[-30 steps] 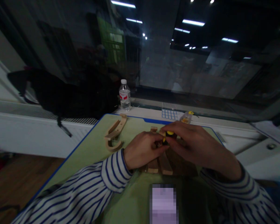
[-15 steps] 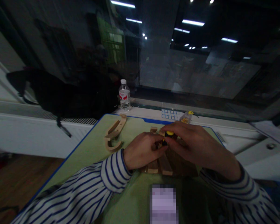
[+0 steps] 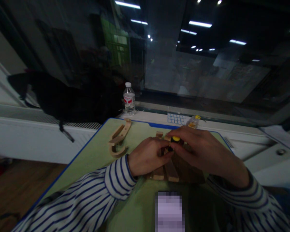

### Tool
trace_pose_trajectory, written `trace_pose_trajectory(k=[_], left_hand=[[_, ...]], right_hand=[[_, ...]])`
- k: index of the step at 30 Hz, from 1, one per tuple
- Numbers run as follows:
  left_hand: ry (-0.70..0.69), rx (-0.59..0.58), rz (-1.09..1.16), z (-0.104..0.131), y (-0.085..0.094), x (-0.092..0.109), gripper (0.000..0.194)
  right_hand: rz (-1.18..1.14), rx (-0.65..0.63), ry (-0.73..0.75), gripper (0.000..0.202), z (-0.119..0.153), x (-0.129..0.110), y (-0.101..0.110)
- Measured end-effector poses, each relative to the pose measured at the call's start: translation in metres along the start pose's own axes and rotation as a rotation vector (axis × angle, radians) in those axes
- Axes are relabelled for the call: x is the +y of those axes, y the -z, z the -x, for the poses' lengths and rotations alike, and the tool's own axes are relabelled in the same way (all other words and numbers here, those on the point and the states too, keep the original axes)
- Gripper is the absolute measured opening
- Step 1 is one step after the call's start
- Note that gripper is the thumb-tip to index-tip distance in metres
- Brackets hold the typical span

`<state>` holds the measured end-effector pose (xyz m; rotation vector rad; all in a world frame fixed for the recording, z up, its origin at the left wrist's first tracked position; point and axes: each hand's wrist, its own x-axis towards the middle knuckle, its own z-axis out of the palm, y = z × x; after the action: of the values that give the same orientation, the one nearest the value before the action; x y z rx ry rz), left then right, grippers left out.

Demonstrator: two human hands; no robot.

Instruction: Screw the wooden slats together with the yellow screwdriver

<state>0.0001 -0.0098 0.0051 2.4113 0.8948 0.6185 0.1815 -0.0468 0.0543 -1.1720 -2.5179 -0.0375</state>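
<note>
My right hand (image 3: 198, 146) is closed around a black screwdriver (image 3: 176, 139) with a yellow end cap, held upright over wooden slats. Beside it, my left hand (image 3: 147, 156) pinches low down by the tool; what lies between its fingertips is hidden. Beneath both hands, two light wooden slats (image 3: 172, 173) run towards me over a dark brown board (image 3: 190, 172). The screwdriver's tip cannot be seen. Left of my left hand, curved wooden pieces (image 3: 122, 134) rest on the green table (image 3: 91, 164).
A phone (image 3: 169, 209) with a blurred screen lies at the near edge. On the sill stand a water bottle (image 3: 129, 99) and a small clear bag (image 3: 192, 122) with a yellow-topped item. A black backpack (image 3: 70, 100) sits left, against the window.
</note>
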Motion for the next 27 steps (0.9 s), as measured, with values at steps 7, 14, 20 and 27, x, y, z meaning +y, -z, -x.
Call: trace_pose_trajectory(k=[7,14,20,27], left_hand=[[-0.008,-0.007,0.007,0.0002,0.0002,-0.0008,0.023],[0.002,-0.016,-0.011,0.0007,0.0013,-0.0004,0.023],[0.015,0.027,-0.023,0.0006,0.0021,-0.0008,0.024],[0.066,0.055,-0.036,-0.0001,0.0026,-0.0010,0.025]], right_hand=[[-0.007,0.009,0.010,0.028,-0.0005,-0.0007,0.0000],[-0.004,0.016,0.019,0.026,-0.0012,-0.0015,0.0009],[0.001,0.018,0.018,0.026,-0.0019,-0.0023,0.0008],[0.010,0.009,0.014,0.026,-0.0014,-0.0026,0.0009]])
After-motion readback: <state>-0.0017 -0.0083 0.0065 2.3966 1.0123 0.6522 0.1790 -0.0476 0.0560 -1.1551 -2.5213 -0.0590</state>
